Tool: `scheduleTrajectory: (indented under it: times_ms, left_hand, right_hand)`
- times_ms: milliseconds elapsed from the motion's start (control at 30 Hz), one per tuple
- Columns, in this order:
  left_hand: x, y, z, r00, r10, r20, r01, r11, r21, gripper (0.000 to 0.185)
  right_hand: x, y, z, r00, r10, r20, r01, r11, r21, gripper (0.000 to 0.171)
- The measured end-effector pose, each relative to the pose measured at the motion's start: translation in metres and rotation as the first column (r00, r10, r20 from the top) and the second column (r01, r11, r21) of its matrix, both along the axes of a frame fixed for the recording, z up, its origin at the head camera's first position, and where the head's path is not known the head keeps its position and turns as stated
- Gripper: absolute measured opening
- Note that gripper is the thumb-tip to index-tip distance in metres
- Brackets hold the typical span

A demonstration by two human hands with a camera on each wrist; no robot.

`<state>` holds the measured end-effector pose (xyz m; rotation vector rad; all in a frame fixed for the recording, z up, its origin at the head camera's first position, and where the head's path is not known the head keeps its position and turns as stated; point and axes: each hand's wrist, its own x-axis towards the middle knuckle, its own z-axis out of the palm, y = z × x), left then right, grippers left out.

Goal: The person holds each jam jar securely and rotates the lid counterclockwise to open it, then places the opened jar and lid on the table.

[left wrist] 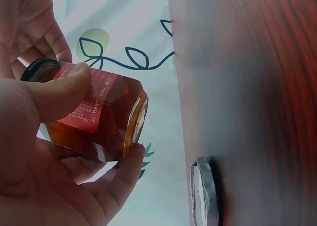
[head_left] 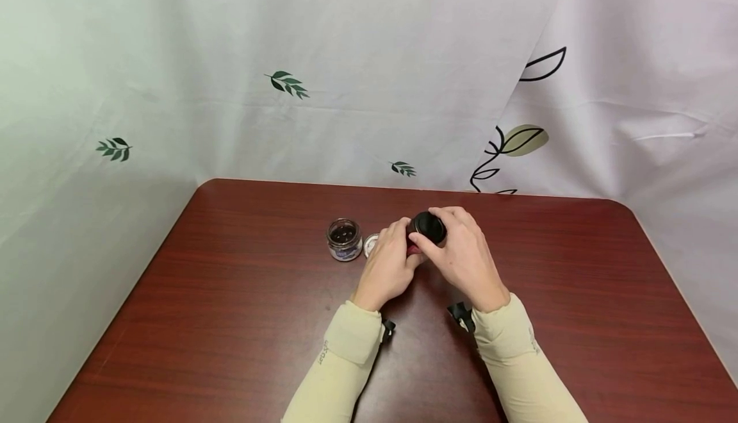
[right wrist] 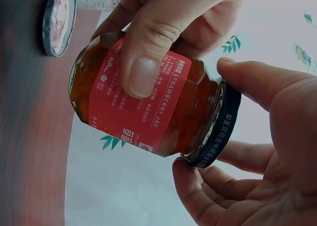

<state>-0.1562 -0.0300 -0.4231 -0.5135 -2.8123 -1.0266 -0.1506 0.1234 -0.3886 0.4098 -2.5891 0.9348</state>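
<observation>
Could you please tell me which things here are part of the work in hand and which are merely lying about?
In hand:
- glass jar of strawberry jam with red label, held by left hand
- its black screw lid, gripped by right hand

Lying about:
- small open glass jar of dark contents
- loose silver metal lid
- brown wooden table

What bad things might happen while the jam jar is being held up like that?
The strawberry jam jar is held off the table, the left hand around its glass and the right hand on the black lid. If a grip slips, it might drop and crack. If the lid comes off while the jar is tilted, jam might spill. A falling jar might also hit the small open jar nearby.
</observation>
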Motion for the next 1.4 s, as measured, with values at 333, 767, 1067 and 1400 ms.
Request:
scheduleTrajectory:
  times_ms: [333,767,1067,1400]
  left_hand:
    - [-0.0006,-0.0008,0.0,1.0,-0.008,0.01,0.009,1.0,-0.007,0.049]
    - [0.0003,-0.0018,-0.0001,1.0,-0.018,-0.006,0.018,1.0,-0.011,0.051]
    - [-0.0006,-0.0022,0.0002,1.0,-0.017,0.004,0.017,1.0,-0.018,0.055]
    - [0.0011,-0.0024,0.0009,1.0,-0.014,0.023,0.014,1.0,-0.012,0.061]
  right_hand:
    - [0.0,0.0024,0.0016,1.0,0.015,0.025,-0.015,1.0,0.011,0.053]
    - [0.0009,0.0041,0.0029,0.999,0.037,0.026,-0.037,0.999,0.018,0.054]
    - [0.0,0.0054,0.0038,0.998,0.057,0.042,-0.058,0.998,0.025,0.052]
    - [-0.0003,0.0072,0.0043,0.996,0.07,0.053,-0.072,0.997,0.035,0.053]
